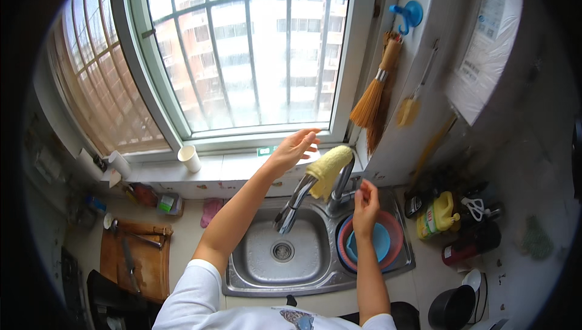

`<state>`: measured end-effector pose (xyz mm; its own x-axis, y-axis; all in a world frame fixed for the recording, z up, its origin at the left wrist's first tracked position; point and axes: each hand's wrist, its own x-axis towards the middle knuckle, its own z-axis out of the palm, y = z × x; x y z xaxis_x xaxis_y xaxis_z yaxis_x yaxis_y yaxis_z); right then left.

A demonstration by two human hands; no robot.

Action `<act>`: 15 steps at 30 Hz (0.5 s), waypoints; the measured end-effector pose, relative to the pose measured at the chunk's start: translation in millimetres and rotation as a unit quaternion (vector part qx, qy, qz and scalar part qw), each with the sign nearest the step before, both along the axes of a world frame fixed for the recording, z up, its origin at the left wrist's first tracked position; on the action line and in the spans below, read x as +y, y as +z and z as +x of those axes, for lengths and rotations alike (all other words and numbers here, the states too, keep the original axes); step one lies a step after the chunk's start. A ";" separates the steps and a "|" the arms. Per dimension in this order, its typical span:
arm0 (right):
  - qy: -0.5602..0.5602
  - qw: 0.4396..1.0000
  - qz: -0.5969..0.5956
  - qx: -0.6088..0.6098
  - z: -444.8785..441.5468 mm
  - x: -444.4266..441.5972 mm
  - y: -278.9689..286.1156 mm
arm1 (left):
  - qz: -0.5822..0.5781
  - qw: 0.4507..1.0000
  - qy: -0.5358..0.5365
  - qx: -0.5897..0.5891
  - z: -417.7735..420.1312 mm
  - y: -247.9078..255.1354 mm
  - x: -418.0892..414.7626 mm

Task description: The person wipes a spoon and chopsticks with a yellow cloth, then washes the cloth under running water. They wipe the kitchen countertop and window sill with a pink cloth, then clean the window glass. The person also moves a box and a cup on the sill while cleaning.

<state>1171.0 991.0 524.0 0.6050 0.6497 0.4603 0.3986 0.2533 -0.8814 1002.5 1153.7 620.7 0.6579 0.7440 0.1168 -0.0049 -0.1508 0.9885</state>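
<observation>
A yellow cloth (331,168) is draped over the neck of a chrome kitchen faucet (298,198), whose spout hangs above the stainless steel sink (300,257). My left hand (295,150) is raised to the left of the cloth near the window sill, fingers apart and holding nothing. To the right of the faucet, above the basins, is my right hand (366,207); its fingers are loosely bent and nothing shows in them. Nested red and blue plastic basins (393,239) sit in the right part of the sink, partly hidden by my right forearm.
A paper cup (189,158) stands on the sill. At left, a knife (129,264) and a ladle lie on a wooden cutting board (109,257). A yellow jug (437,216), other bottles and a black pot (451,307) are at right. A broom (375,93) hangs by the window.
</observation>
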 end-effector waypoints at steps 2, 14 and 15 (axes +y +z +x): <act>0.075 0.995 0.035 -0.061 -24.2 0.7 33.0 | -0.028 0.992 -0.124 -0.011 -13.9 -0.9 -15.5; 0.058 0.991 -0.115 0.048 -18.5 -85.3 -69.9 | 0.100 0.882 0.440 0.138 -186.6 -245.8 -110.8; 0.051 0.978 -0.180 0.090 -15.9 -103.6 -85.3 | 0.091 0.852 0.469 0.214 -214.1 -268.8 -108.5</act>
